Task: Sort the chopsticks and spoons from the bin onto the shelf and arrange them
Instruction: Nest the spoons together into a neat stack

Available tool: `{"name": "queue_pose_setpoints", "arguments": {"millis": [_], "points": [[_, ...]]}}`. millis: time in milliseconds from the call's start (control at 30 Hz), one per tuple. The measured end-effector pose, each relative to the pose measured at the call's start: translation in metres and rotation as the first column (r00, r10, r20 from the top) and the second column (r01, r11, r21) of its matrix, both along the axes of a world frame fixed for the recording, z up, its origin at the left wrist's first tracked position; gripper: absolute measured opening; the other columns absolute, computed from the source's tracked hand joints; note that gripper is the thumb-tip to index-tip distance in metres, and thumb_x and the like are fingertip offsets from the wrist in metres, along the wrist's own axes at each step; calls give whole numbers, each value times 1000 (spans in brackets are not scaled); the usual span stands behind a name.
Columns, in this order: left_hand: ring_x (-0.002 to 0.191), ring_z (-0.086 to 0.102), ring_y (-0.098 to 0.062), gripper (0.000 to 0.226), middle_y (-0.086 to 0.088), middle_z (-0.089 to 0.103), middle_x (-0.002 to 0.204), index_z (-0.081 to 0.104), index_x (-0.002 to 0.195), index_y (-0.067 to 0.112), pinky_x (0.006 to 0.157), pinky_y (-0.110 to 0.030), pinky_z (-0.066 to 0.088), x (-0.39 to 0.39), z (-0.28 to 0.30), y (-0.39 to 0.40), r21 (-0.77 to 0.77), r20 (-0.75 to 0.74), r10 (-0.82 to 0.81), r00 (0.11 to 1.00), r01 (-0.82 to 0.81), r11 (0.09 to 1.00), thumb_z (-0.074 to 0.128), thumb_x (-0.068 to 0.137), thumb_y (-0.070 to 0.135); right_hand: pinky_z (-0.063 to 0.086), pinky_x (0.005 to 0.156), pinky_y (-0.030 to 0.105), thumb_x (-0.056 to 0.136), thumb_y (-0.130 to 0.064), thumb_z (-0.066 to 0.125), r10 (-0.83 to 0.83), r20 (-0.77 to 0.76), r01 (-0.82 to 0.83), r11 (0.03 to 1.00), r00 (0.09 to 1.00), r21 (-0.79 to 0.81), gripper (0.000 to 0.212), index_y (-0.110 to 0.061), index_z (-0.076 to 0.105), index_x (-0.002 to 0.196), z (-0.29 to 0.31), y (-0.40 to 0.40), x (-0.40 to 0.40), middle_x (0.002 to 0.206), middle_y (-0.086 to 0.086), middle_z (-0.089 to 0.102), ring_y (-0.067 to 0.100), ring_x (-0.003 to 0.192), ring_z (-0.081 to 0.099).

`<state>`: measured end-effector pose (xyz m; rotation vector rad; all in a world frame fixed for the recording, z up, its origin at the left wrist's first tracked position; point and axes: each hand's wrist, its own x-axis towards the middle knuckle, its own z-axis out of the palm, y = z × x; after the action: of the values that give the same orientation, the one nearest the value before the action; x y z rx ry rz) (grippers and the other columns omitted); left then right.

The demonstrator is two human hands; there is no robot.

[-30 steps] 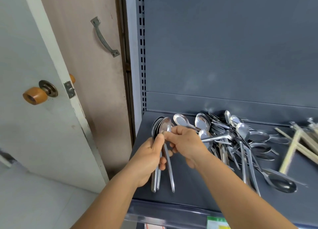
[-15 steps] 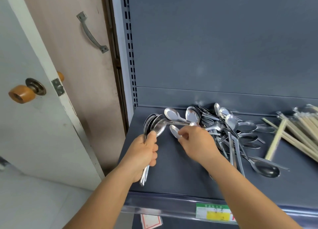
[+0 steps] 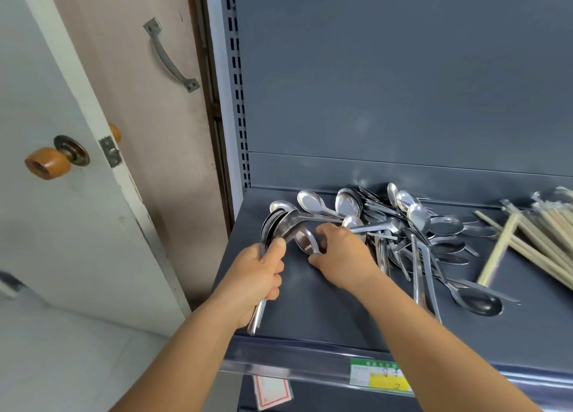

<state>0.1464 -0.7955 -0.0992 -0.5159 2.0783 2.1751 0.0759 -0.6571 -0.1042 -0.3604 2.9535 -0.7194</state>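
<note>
Head view: left hand [image 3: 254, 275] grips stacked spoons [image 3: 273, 225]; right hand [image 3: 341, 253] pinches one spoon [image 3: 305, 241].

Metal spoons and pale chopsticks on a dark grey shelf.

A nested stack of spoons [image 3: 273, 228] stands in the centre of the frame, bowls up and handles pointing down toward the lower edge; the left hand [image 3: 255, 283] grips the handles. Just right of it, the right hand [image 3: 342, 258] pinches a single spoon [image 3: 305, 241], whose bowl lies close to the stack. A loose pile of spoons [image 3: 412, 225] lies tangled at the centre right, bowls facing many ways, some handles crossing. The chopsticks [image 3: 539, 235] lie at the right edge of the frame, mostly side by side, one pair slanted across. All rest on the shelf [image 3: 310, 312].
</note>
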Motion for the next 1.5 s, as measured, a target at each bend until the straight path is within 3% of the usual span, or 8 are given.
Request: {"name": "queue_pose_setpoints", "arguments": {"millis": [233, 367, 467, 567, 767, 1100, 1267, 1500], "points": [[52, 28, -12, 29, 0, 39, 65, 51, 89, 9, 45, -24, 26, 4, 1, -8, 14, 9, 69, 998, -69, 998, 40, 101, 33, 36, 68, 28, 87, -37, 57, -12, -15, 11, 999, 1000, -48, 25, -16, 48, 94, -5, -14, -6, 105, 11, 58, 25, 87, 53], [52, 27, -12, 28, 1, 36, 64, 49, 87, 11, 45, -24, 25, 5, 2, -10, 21, 24, 82, 996, -83, 996, 40, 101, 34, 42, 75, 32, 86, -32, 59, -22, 17, 23, 1000, 1000, -18, 34, -11, 50, 111, -3, -21, -10, 113, 9, 56, 30, 102, 57], [52, 26, -12, 28, 1, 35, 64, 48, 88, 12, 44, -23, 26, 4, 1, -13, 27, 41, 100, 994, -101, 994, 39, 101, 35, 39, 68, 29, 89, -34, 54, -18, 7, 18, 1000, 1000, -23, 18, -17, 50, 83, -3, -23, -11, 85, 1, 57, 28, 87, 57], [51, 27, -11, 28, 0, 37, 66, 48, 89, 11, 43, -22, 26, 3, -1, -15, 52, 54, 148, 987, -151, 987, 39, 101, 34, 35, 63, 29, 93, -36, 49, -45, -12, 44, 998, 999, -52, 35, -17, 42, 64, -1, -21, -10, 63, -1, 48, 25, 70, 48], [49, 35, -10, 30, -2, 43, 67, 52, 91, 10, 42, -21, 33, -2, 2, -16, 87, 68, 150, 986, -155, 984, 39, 101, 35, 42, 51, 23, 86, -18, 63, 71, 263, 117, 766, 962, -633, 9, -12, 59, 81, 20, -24, 2, 58, -3, 53, 11, 50, 46], [54, 49, -13, 46, -3, 52, 60, 58, 90, 14, 58, -27, 46, -3, 9, -10, -72, 48, -32, 998, 35, 997, 30, 100, 48, 49, 51, 19, 84, -6, 64, 85, 281, 174, 608, 956, -775, 24, -16, 52, 103, 21, -34, 3, 73, 1, 60, 8, 53, 56], [77, 64, -17, 45, -5, 66, 82, 61, 101, 14, 83, -37, 56, -5, 7, -11, -5, 28, -27, 999, 27, 1000, 29, 101, 44, 52, 56, 22, 90, -11, 59, 75, 215, 113, 659, 974, -744, 9, -12, 61, 81, 17, -36, 4, 66, 2, 64, 10, 56, 60], [49, 44, -14, 37, -3, 48, 66, 52, 94, 11, 52, -30, 46, -5, 7, -9, 74, 43, -129, 991, 126, 989, 32, 101, 42, 53, 69, 39, 89, -21, 56, 68, 133, 23, 812, 989, -583, 12, -12, 63, 87, 7, -42, 3, 70, 4, 63, 19, 64, 58]]}}
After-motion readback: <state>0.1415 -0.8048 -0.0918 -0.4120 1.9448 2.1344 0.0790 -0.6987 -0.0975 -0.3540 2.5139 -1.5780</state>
